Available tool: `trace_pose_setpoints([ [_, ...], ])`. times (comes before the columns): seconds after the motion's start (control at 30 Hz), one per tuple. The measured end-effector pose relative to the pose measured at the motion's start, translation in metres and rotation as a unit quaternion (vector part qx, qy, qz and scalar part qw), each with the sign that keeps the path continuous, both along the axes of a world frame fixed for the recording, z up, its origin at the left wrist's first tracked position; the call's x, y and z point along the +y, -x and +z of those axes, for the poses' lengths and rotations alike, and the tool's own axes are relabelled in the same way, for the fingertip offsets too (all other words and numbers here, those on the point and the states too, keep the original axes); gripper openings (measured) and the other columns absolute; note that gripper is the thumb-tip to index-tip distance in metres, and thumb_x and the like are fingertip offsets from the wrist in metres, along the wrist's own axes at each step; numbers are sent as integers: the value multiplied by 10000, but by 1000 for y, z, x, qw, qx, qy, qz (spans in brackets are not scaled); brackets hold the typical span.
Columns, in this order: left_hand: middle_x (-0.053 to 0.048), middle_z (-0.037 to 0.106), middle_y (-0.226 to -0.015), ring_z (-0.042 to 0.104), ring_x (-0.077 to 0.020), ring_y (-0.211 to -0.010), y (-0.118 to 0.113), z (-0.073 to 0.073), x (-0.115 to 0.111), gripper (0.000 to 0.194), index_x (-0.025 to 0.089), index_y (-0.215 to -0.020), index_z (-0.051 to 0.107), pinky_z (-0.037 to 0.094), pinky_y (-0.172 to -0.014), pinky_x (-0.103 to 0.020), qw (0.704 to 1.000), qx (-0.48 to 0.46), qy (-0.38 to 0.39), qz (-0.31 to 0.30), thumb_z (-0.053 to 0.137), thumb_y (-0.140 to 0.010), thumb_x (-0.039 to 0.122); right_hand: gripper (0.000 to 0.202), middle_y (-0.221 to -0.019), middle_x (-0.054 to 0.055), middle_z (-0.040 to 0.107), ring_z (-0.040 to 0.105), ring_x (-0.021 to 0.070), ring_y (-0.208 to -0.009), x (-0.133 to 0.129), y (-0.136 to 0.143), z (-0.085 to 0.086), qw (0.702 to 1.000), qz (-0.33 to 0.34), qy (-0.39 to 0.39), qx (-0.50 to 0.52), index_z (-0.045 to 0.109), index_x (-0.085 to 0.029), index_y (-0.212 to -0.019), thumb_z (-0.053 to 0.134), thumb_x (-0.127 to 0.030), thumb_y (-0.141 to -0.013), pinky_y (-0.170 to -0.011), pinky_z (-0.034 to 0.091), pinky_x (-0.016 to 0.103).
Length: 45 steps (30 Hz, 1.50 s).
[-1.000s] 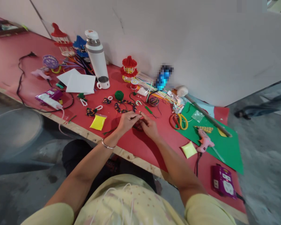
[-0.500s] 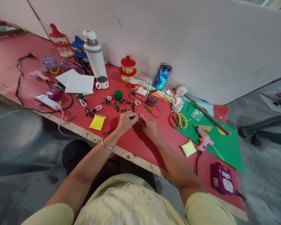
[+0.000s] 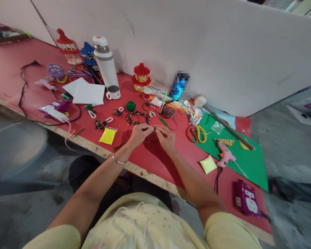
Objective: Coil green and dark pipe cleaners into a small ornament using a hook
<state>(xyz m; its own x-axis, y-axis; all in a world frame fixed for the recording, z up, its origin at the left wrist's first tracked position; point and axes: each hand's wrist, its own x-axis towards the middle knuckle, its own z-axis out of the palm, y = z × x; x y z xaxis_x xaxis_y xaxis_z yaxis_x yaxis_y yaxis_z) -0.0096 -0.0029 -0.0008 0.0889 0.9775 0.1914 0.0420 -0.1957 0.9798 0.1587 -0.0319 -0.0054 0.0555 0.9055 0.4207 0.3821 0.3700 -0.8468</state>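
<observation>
My left hand (image 3: 140, 134) and my right hand (image 3: 166, 137) meet fingertip to fingertip over the red tabletop, both closed in a pinch. Between them shows a tiny bit of dark green yarn (image 3: 154, 128); most of it is hidden by the fingers. A dark strand (image 3: 119, 146) lies on the table by my left wrist. Just beyond the hands rests a multicoloured braided yarn ring (image 3: 129, 121), with a green yarn ball (image 3: 131, 105) behind it. A green-handled crochet hook (image 3: 163, 121) lies beyond my right hand, near a multicoloured yarn ball (image 3: 169, 111).
Scissors (image 3: 197, 134), a pink glue gun (image 3: 226, 155) and a purple power box (image 3: 246, 199) are to the right. On the left stand a white flask (image 3: 106, 65) and a cup (image 3: 113, 92), with a yellow packet (image 3: 108, 135) nearer. Passing legs (image 3: 295, 189) blur at far right.
My fingertips have shifted slightly, and a bit of green now shows between them. At the far right, the other person's legs have moved lower in view.
</observation>
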Motion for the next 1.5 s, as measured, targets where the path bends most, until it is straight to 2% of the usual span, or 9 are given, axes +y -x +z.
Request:
trace_pose_setpoints([
  [0.27,-13,654,-621,527,-117,-567,0,2,-2,270,191,-676,805,398,-551,-248,999,-25,20,-32,806,-779,440,167,-1057,57,857,788,222,-1017,3,1,1,988,-3,72,139,838,-274,-875,749,-415,-876,-992,644,418],
  [0.47,-10,646,-597,524,-113,-532,1,3,-2,303,185,-721,839,401,-537,-256,998,-49,39,-29,846,-769,484,170,-1165,79,819,754,240,-1092,6,-5,1,965,-31,107,237,801,-250,-851,769,-416,-837,-787,657,362],
  [0.7,-6,643,-626,517,-106,-557,0,1,-1,323,179,-710,800,371,-522,-239,993,-94,67,2,867,-749,492,205,-1229,81,804,732,244,-1117,6,-9,4,963,-61,112,236,796,-241,-865,758,-440,-833,-712,611,318],
  [0.87,13,590,-631,421,-77,-496,0,-2,3,377,180,-678,709,295,-463,-236,988,-128,79,46,866,-744,517,192,-1232,84,799,730,247,-1123,9,-11,3,966,-85,95,227,786,-230,-815,761,-419,-840,-891,618,393],
  [1.03,-8,663,-767,538,-112,-624,1,-7,8,317,203,-883,757,435,-572,-244,984,-133,57,104,879,-766,471,173,-1243,88,795,734,251,-1179,8,-11,0,975,-40,79,204,808,-242,-844,752,-402,-876,-1082,565,459],
  [1.13,-37,700,-888,603,-137,-742,4,-4,7,233,212,-928,786,495,-682,-266,986,-101,-14,134,859,-796,390,170,-1228,90,795,730,253,-1202,6,-12,2,982,-21,65,179,811,-247,-843,749,-400,-886,-1083,554,450],
  [1.23,-62,732,-994,626,-141,-782,4,0,4,215,211,-881,828,508,-722,-279,995,-59,-48,58,897,-755,371,181,-1228,94,792,732,243,-1149,4,-12,7,990,17,65,128,810,-249,-833,746,-411,-885,-970,580,406],
  [1.33,-45,747,-857,558,-116,-623,0,2,1,339,196,-867,843,464,-597,-269,995,-75,49,-48,958,-655,434,175,-1148,79,797,725,207,-983,2,-11,12,995,39,62,71,818,-258,-843,740,-411,-877,-804,563,347],
  [1.5,-12,677,-615,523,-105,-511,-4,-1,0,364,158,-832,834,369,-482,-240,985,-104,123,-56,939,-650,456,205,-984,45,809,700,183,-826,10,-16,22,995,75,64,4,828,-264,-853,725,-430,-912,-681,502,314],
])
